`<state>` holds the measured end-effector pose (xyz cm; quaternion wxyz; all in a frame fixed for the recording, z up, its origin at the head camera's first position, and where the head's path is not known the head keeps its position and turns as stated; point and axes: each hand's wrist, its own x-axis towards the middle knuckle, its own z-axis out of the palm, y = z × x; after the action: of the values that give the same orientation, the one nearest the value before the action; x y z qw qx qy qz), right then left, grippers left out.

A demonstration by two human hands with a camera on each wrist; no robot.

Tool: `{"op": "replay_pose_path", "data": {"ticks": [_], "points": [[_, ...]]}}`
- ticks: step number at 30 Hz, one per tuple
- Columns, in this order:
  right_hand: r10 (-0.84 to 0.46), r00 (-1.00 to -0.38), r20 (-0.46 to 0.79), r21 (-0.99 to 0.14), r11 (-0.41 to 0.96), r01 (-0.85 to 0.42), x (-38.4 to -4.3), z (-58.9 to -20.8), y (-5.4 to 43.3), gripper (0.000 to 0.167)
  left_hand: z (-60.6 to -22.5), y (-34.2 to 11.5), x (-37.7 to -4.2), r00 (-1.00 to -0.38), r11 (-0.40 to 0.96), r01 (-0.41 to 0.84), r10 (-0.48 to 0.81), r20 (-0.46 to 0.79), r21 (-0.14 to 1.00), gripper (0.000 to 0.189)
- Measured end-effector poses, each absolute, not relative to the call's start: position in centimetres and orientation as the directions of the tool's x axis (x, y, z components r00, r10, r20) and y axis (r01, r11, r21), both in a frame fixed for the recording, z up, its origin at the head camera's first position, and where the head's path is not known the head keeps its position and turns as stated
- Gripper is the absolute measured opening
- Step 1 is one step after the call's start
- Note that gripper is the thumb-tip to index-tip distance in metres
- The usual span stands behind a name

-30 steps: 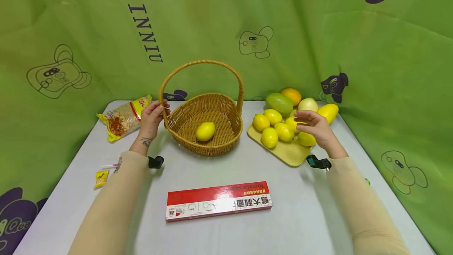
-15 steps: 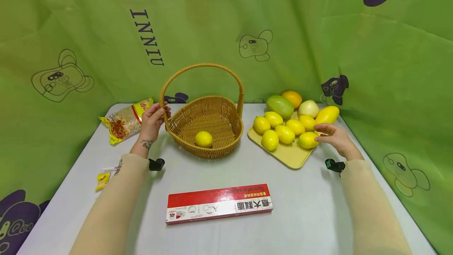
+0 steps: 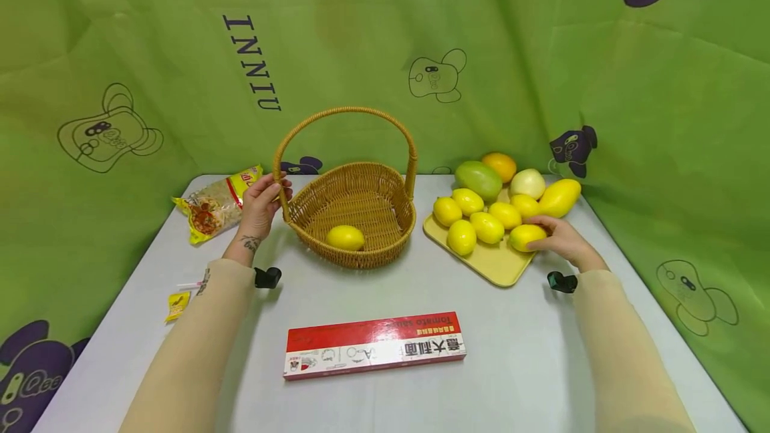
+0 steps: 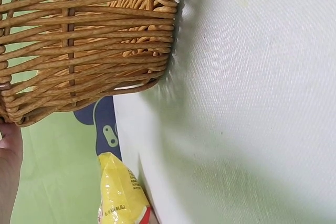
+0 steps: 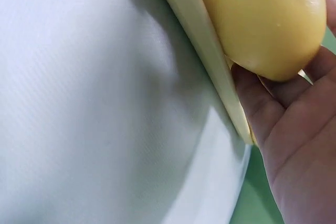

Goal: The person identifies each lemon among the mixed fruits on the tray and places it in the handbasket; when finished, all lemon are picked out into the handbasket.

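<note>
In the head view my left hand [image 3: 260, 204] holds the left foot of the handle of a wicker basket [image 3: 355, 260], its fingers round the cane. One lemon [image 3: 345, 238] lies inside the basket near the front. At right, my right hand [image 3: 564, 240] grips another lemon [image 3: 527, 238] on the right edge of a yellow tray [image 3: 493, 269]. The right wrist view shows fingers curled under and around this lemon [image 5: 268, 24], close to the tray rim [image 5: 194, 30]. Several more lemons [image 3: 487, 227] sit on the tray.
Behind the lemons are a green mango [image 3: 479, 180], an orange fruit [image 3: 500, 167], a pale round fruit [image 3: 528, 184] and a long yellow fruit [image 3: 561, 198]. A red-and-white spaghetti box [image 3: 375, 346] lies in front. Left are a noodle packet [image 3: 216, 207] and a small yellow packet [image 3: 177, 306].
My right hand has come from above the tray to its right side and closed round a lemon. The lemon in the basket has rolled forward slightly. My left hand keeps its hold.
</note>
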<state>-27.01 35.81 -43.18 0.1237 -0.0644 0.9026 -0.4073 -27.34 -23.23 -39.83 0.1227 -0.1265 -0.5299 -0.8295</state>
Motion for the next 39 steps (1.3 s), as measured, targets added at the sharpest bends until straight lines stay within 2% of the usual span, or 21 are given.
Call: {"op": "replay_pose_path", "data": {"ticks": [10,12,17,21,26,29,34,39], "points": [[-0.166,-0.973,-0.162,-0.762,0.648,0.017,-26.4,-42.2,35.4,0.066,-39.6,-23.0,-27.3,-0.939,-0.382,0.336,-0.065,0.338,0.861,0.020],[-0.154,-0.979,-0.133,-0.805,0.593,0.016,-26.1,-41.8,35.4,0.061,-39.5,-22.9,-27.3,-0.939,-0.380,0.336,-0.066,0.338,0.862,0.020],[-0.170,-0.985,-0.011,-0.937,0.347,-0.049,-26.0,-40.6,33.5,0.035,-39.5,-22.9,-27.3,-0.941,-0.381,0.333,-0.070,0.332,0.862,0.019],[-0.215,-0.972,0.098,-0.965,0.218,-0.146,-26.4,-39.1,29.8,0.030,-39.5,-22.9,-27.3,-0.941,-0.378,0.333,-0.076,0.329,0.864,0.019],[-0.317,-0.930,0.185,-0.962,0.135,-0.237,-27.1,-37.9,23.6,0.038,-39.5,-22.9,-27.3,-0.938,-0.378,0.337,-0.062,0.340,0.862,0.018],[-0.387,-0.902,0.193,-0.955,0.136,-0.263,-27.5,-37.5,19.3,0.044,-39.6,-22.9,-27.3,-0.938,-0.368,0.339,-0.061,0.342,0.866,0.018],[-0.483,-0.865,0.136,-0.953,0.174,-0.247,-28.8,-37.3,12.2,0.047,-39.8,-23.1,-27.4,-0.944,-0.365,0.325,-0.073,0.322,0.872,0.018],[-0.518,-0.844,0.140,-0.930,0.223,-0.292,-29.6,-37.8,5.9,0.048,-39.9,-23.3,-27.1,-0.944,-0.378,0.327,-0.080,0.321,0.866,0.024]]}}
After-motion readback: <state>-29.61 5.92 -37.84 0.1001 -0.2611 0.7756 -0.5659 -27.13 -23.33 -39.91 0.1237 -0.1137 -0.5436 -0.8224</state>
